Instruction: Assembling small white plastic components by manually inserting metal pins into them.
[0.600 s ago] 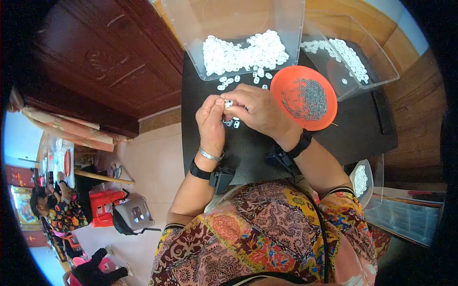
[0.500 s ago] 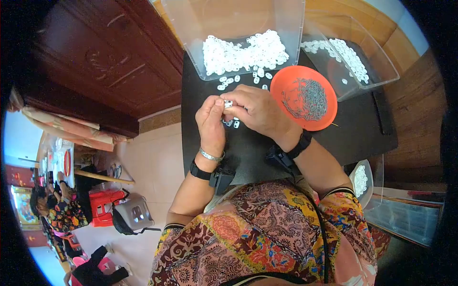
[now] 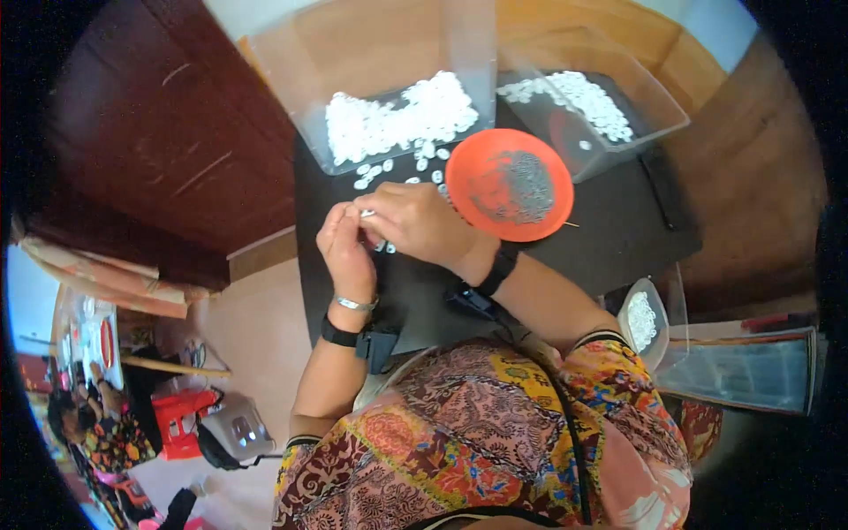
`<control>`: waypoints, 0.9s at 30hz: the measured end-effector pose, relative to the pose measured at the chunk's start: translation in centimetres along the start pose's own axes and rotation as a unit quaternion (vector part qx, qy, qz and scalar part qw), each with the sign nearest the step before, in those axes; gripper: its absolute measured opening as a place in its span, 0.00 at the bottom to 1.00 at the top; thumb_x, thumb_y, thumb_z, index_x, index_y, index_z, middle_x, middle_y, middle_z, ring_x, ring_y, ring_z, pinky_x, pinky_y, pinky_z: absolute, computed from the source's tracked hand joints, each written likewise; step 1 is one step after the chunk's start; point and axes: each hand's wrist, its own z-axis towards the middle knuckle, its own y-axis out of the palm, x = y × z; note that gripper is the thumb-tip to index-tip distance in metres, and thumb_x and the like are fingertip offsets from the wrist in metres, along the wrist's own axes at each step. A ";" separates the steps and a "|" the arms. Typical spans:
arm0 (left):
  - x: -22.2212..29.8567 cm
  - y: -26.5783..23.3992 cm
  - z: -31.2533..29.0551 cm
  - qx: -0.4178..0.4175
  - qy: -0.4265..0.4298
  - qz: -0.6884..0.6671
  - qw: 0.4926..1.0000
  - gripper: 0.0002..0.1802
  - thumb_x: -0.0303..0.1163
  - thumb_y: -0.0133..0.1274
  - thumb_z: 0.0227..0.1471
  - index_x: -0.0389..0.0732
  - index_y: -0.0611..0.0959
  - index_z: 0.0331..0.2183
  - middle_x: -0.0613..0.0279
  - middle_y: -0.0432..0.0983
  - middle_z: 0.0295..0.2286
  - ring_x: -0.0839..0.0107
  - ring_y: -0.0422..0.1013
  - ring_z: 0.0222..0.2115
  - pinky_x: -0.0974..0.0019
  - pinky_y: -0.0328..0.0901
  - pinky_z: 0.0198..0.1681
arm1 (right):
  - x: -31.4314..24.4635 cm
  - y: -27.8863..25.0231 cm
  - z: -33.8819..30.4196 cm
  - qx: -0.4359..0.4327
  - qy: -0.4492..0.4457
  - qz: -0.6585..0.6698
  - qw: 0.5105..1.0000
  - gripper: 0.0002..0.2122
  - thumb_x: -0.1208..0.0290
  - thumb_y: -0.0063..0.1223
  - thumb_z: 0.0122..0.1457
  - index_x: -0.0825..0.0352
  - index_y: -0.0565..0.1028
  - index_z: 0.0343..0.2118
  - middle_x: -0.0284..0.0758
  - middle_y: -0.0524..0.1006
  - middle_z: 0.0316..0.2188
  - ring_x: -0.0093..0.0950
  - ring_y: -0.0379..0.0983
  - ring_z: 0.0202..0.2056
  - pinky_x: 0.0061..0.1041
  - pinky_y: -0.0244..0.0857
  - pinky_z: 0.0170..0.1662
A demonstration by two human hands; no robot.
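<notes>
A small white plastic piece (image 3: 367, 213) sits between the fingertips of both hands, mostly covered. My left hand (image 3: 349, 256) pinches it from the left, thumb and fingers pressed together. From the right, my right hand (image 3: 417, 219) closes on the same piece, its back hiding part of the grip. Loose white oval pieces (image 3: 374, 171) with holes lie on the dark table (image 3: 406, 305) just beyond my hands, and a couple more rest below my right fingers. Beside my right hand, an orange plate (image 3: 464, 181) bears many thin grey metal pins or nails (image 3: 528, 190).
A clear bin (image 3: 305, 132) of white pieces stands at the far edge, with a second clear bin (image 3: 649, 137) to its right. A bowl (image 3: 655, 340) of white pieces is at lower right. Farther left, another person (image 3: 110, 433) sits near a table.
The view has shifted, so the table, bins and plate appear farther left. Both hands keep hold of the white piece, which now shows more edge-on.
</notes>
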 end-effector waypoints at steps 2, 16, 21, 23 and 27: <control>-0.2 0.1 0.4 -0.028 0.026 -0.013 0.999 0.11 0.31 0.43 0.55 0.37 0.75 0.24 0.68 0.67 0.17 0.82 0.61 0.16 0.78 0.53 0.20 | -0.1 -0.3 0.3 0.000 0.013 -0.016 1.000 0.06 0.73 0.52 0.51 0.67 0.76 0.31 0.38 0.74 0.22 0.36 0.72 0.25 0.30 0.67 0.28; -0.7 -1.8 2.8 0.061 -0.009 0.004 0.998 0.12 0.33 0.41 0.56 0.40 0.74 0.25 0.68 0.68 0.19 0.80 0.63 0.18 0.77 0.58 0.20 | 2.8 -20.7 3.7 0.184 0.072 -0.516 0.833 0.08 0.69 0.54 0.51 0.61 0.79 0.35 0.40 0.77 0.33 0.35 0.74 0.34 0.29 0.67 0.36; -0.8 -1.8 3.1 0.077 -0.020 -0.012 0.997 0.11 0.33 0.42 0.56 0.40 0.74 0.25 0.69 0.68 0.19 0.80 0.63 0.17 0.77 0.58 0.20 | 3.3 -12.4 3.2 0.046 0.129 -0.370 0.919 0.07 0.68 0.52 0.51 0.62 0.79 0.31 0.39 0.78 0.31 0.37 0.74 0.33 0.32 0.67 0.36; -1.0 -2.2 3.2 0.070 -0.028 -0.005 0.997 0.11 0.33 0.42 0.56 0.40 0.74 0.24 0.69 0.68 0.18 0.80 0.63 0.16 0.77 0.58 0.19 | 3.5 -9.0 3.8 -0.015 0.192 -0.285 0.939 0.07 0.67 0.52 0.51 0.62 0.79 0.30 0.39 0.78 0.28 0.37 0.74 0.31 0.33 0.67 0.36; -1.2 -2.6 3.7 0.091 -0.020 -0.008 0.996 0.11 0.32 0.43 0.55 0.41 0.74 0.23 0.69 0.68 0.16 0.80 0.63 0.14 0.78 0.57 0.17 | 7.3 -3.8 4.6 -0.128 0.197 -0.256 0.938 0.08 0.68 0.51 0.49 0.62 0.79 0.30 0.39 0.78 0.27 0.35 0.75 0.31 0.32 0.67 0.36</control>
